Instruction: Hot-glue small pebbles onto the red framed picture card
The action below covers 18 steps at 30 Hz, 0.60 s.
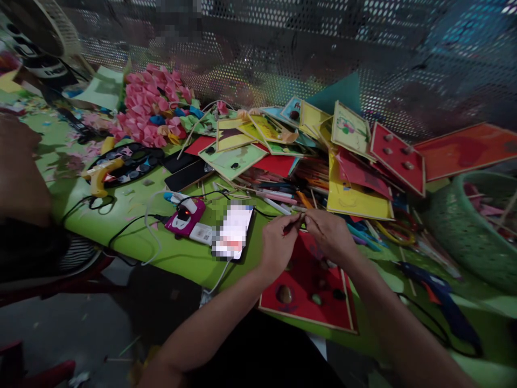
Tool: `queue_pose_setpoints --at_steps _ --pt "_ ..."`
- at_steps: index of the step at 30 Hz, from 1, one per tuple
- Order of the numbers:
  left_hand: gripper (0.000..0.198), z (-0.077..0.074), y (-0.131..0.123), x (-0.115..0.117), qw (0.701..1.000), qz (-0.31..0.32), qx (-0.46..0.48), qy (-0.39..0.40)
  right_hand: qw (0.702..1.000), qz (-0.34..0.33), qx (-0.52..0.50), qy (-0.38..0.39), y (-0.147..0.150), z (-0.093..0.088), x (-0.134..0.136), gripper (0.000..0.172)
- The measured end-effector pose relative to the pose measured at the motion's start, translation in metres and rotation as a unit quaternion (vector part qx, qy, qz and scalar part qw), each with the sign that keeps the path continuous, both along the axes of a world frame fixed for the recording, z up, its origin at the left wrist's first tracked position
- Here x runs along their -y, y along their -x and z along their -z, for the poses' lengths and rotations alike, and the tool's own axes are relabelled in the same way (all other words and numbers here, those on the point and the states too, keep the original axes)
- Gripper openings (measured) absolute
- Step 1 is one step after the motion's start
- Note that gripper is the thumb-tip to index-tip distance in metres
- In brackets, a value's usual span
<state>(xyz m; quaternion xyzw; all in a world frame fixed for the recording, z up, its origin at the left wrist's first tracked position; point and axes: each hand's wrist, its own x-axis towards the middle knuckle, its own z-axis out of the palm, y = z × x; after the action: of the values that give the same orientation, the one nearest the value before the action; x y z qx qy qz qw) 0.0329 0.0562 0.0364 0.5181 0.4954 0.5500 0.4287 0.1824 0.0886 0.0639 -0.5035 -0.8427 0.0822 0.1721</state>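
My left hand [280, 242] and my right hand [329, 231] meet fingertip to fingertip above the far edge of a red card [299, 307]. Both are closed in a pinch; what sits between the fingers is too small to make out. The card lies in front of me, edged with thin wooden sticks, and carries several stones, among them a round brownish one [284, 294] and a greenish one [316, 299]. A lit phone [234, 231] with a cable lies left of my left hand. To the right of my right arm rests a blue glue gun [440, 302].
A purple power strip [184, 218] with cables is left of the phone. Framed cards [351, 129], pens and pencils pile up behind my hands. A green basket [468, 231] stands at right. Pink paper pieces [149, 102], a yellow glue gun [100, 172] and another person's arm [22, 167] are at left.
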Motion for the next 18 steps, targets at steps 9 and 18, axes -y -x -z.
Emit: queue_pose_setpoints --at_steps 9,18 --pt "0.021 -0.0043 -0.0004 -0.0061 0.987 0.003 0.125 0.101 0.998 0.000 -0.068 0.014 0.0020 -0.0006 0.0028 0.029" --pt "0.022 -0.0009 -0.0021 -0.0039 0.988 0.009 0.131 0.083 0.998 -0.003 0.038 -0.055 0.0022 0.0066 0.0030 0.025"
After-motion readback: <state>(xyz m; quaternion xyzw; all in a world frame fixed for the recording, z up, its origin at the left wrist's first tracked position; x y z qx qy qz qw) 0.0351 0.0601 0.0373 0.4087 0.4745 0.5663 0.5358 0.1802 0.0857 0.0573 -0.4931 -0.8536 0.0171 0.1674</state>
